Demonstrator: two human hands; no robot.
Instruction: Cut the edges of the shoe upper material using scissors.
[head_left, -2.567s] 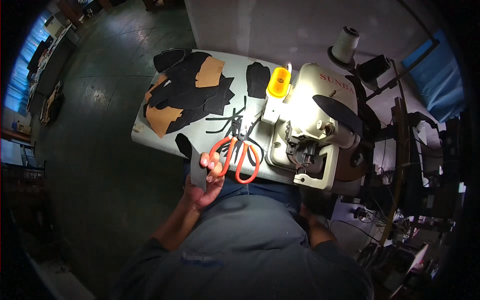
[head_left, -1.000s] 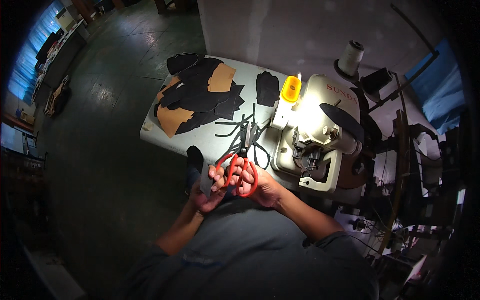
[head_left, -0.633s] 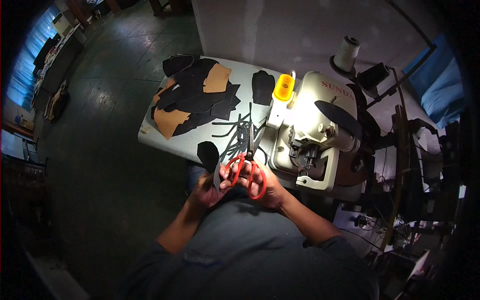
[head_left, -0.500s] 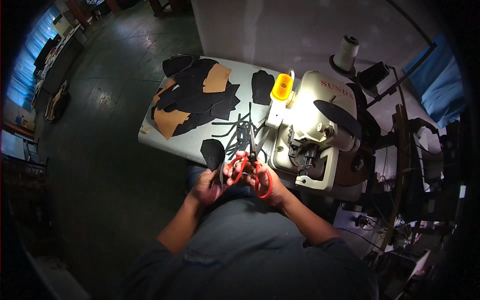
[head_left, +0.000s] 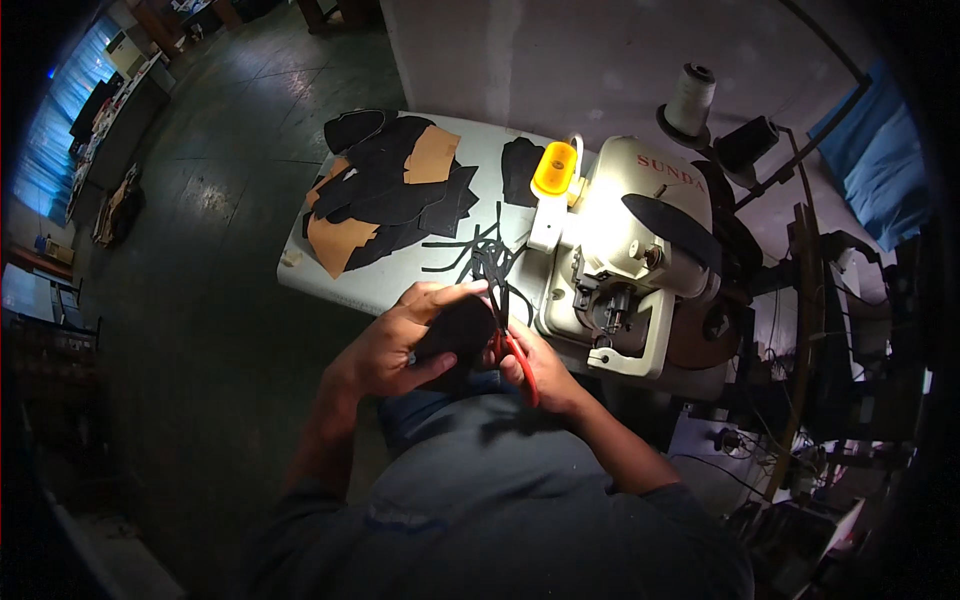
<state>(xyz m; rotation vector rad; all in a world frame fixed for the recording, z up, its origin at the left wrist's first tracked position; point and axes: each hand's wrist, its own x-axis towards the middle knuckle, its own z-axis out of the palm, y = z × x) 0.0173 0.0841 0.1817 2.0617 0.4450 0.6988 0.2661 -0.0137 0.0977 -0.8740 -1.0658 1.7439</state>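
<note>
My left hand grips a rounded black piece of material, leather or fabric, between thumb and fingers. Close on its right, my right hand is closed round the red handles of a pair of scissors. The dark blades point away from me and lie near the black piece's right edge, by my left fingertips. Whether they touch the edge I cannot tell. Just beyond the blades, thin black strips lie tangled on the pale table.
A cream sewing machine stands right of my hands, with a yellow lamp lit beside it. Black and tan cut pieces are heaped on the left of the table. Another black piece lies behind the lamp. Thread cones stand at the back right.
My left hand has turned over and raised the black piece towards the scissors. The scissors have turned in my right hand, and their spread handles and blades have come closer together.
</note>
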